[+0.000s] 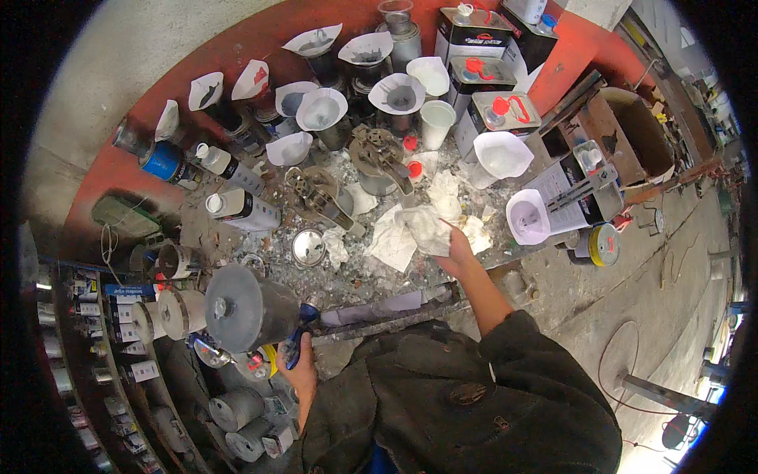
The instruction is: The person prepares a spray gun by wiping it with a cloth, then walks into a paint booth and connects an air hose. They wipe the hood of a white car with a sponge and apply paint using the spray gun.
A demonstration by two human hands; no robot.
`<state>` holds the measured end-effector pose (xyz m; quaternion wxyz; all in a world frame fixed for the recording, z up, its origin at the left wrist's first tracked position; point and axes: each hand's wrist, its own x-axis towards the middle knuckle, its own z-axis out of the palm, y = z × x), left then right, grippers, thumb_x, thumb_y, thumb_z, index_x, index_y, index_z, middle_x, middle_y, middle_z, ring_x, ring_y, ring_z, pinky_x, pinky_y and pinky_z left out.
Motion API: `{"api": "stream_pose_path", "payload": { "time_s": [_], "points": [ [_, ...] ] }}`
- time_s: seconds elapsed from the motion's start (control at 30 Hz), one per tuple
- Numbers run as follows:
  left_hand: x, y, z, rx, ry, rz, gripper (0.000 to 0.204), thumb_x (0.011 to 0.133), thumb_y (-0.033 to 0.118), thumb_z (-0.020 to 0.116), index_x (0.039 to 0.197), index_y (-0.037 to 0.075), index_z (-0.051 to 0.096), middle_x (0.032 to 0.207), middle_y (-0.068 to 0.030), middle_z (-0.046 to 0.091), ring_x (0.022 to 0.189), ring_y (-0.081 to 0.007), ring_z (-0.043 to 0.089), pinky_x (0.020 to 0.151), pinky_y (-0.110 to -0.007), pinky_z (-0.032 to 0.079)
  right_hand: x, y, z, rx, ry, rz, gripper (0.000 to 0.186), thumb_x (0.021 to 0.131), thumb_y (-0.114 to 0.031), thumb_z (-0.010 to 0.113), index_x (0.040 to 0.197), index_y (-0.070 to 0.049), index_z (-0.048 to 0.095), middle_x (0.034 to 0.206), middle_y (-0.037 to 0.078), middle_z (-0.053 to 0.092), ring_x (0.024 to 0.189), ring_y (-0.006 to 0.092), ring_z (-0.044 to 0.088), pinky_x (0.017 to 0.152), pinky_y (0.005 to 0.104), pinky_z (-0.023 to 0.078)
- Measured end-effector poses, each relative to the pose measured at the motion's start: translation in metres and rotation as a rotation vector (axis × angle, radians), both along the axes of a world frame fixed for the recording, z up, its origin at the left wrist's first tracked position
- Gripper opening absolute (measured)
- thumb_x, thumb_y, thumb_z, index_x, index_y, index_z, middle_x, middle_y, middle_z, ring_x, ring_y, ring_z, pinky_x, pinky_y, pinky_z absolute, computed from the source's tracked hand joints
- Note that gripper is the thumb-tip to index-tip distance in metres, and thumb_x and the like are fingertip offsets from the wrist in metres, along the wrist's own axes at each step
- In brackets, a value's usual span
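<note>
At the lower left, my left hand [298, 365] is closed around the blue handle of a spray gun [306, 314]. The gun's large grey lidded cup [251, 310] faces up toward me and hides part of the bench edge. My right hand [458, 254] grips a crumpled white rag [428, 229] over the middle of the bench. Beneath it lies a flat white sheet [392, 246], with more crumpled paper [445, 193] behind. Two dirty metal tools with levers, one [320, 197] left and another [380, 158] farther back, stand beyond the rag.
Paper funnels [321, 110] sit in cans along the back of the stained bench [355, 276]. Metal solvent cans [499, 118] with red spouts stand at the back right. White-capped cans [243, 208] are on the left. A round lid [309, 248] lies near the front; shelves [118, 371] hold tins lower left.
</note>
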<state>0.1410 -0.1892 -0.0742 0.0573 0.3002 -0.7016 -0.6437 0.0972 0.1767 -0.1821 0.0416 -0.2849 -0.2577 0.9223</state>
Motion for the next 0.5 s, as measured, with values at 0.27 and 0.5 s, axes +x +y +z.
{"api": "stream_pose_path", "payload": {
  "time_s": [0.27,0.5],
  "points": [
    [-0.011,0.018,0.015,0.037,0.009,-0.173,0.020,0.085,0.015,0.078,0.092,0.005,0.062,0.069,0.0023,0.059,0.053,-0.0056,0.049,0.048,-0.023,0.037,0.005,-0.019,0.038,-0.119,-0.086,0.224,0.044,0.100,-0.052,0.044,0.109,-0.014,0.063,0.091,0.001,0.065,0.073,0.0175,0.060,0.055,0.0341,0.043],
    [-0.026,0.025,0.008,0.002,0.080,-0.378,0.030,0.079,0.016,0.082,0.099,0.000,0.066,0.078,0.0005,0.065,0.066,-0.0072,0.056,0.061,-0.023,0.045,0.007,-0.075,0.091,0.094,-0.189,0.489,0.048,0.100,-0.056,0.042,0.123,-0.016,0.056,0.098,-0.002,0.069,0.071,0.0139,0.065,0.048,0.0289,0.042]
  ]
}}
